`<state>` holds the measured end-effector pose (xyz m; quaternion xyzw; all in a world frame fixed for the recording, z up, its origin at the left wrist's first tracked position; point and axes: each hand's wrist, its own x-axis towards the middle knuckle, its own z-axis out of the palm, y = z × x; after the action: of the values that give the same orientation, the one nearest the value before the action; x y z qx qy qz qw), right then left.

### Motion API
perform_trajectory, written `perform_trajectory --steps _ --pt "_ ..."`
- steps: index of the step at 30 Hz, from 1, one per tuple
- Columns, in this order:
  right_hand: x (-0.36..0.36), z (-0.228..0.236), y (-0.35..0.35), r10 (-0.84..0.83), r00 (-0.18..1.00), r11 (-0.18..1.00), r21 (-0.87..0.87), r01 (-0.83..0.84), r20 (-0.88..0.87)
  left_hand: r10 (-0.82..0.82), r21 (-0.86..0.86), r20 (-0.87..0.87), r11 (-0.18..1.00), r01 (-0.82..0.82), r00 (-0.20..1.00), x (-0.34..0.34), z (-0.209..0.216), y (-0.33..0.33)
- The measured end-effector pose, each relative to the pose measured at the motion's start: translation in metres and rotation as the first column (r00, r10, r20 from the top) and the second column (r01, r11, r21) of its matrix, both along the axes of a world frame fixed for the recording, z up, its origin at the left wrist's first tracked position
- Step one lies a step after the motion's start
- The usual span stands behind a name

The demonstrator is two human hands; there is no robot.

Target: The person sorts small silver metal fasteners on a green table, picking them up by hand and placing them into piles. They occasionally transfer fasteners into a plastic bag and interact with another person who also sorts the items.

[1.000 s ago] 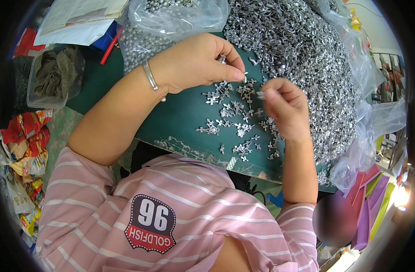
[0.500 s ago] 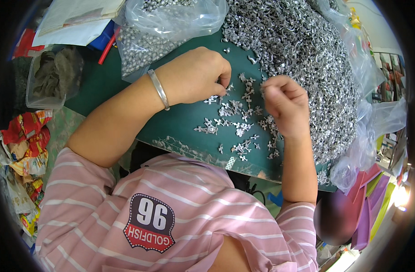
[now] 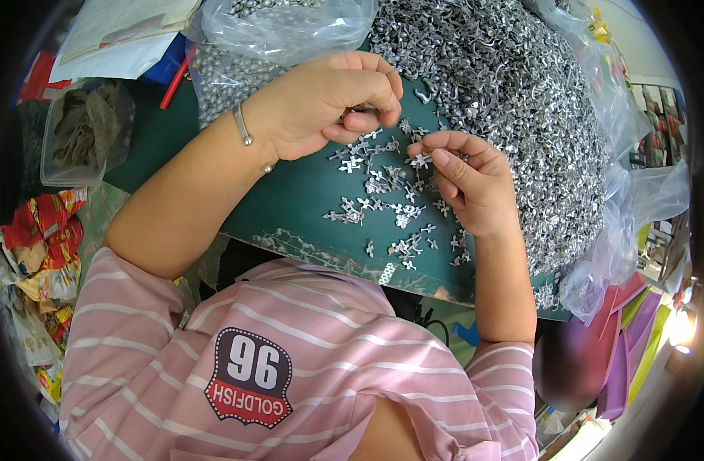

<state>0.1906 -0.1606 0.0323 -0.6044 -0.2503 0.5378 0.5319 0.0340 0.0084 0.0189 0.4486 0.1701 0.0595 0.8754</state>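
Left hand curled, fingertips pinching a small metal piece above the green worktop. Right hand pinching another small cross-shaped piece just beside it. Loose pieces scattered between and below both hands; big heap of parts behind the right hand.

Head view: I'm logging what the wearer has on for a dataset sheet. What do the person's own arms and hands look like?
Both forearms are bare. The left hand has a thin silver bangle at the wrist; the right hand shows no jewellery. No gloves on either. The short sleeves are pink with thin white stripes, part of a top with a dark badge-shaped patch on the chest.
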Motion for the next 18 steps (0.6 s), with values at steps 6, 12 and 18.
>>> perform_trajectory --steps 6,12,18 --pt "0.002 0.002 -0.013 -0.072 0.981 0.996 -0.036 0.08 0.179 -0.084 0.98 0.074 0.19 -0.057 0.994 0.001 -0.016 -0.023" --pt "-0.003 0.008 -0.02 0.121 0.7 0.99 -0.032 -0.139 0.704 -0.111 0.997 0.035 0.076 -0.027 0.993 0.0 -0.026 -0.031" --pt "-0.021 0.002 -0.021 0.213 0.396 0.956 -0.107 -0.273 0.893 -0.09 0.232 -0.057 0.967 0.101 0.994 0.002 0.002 -0.013"
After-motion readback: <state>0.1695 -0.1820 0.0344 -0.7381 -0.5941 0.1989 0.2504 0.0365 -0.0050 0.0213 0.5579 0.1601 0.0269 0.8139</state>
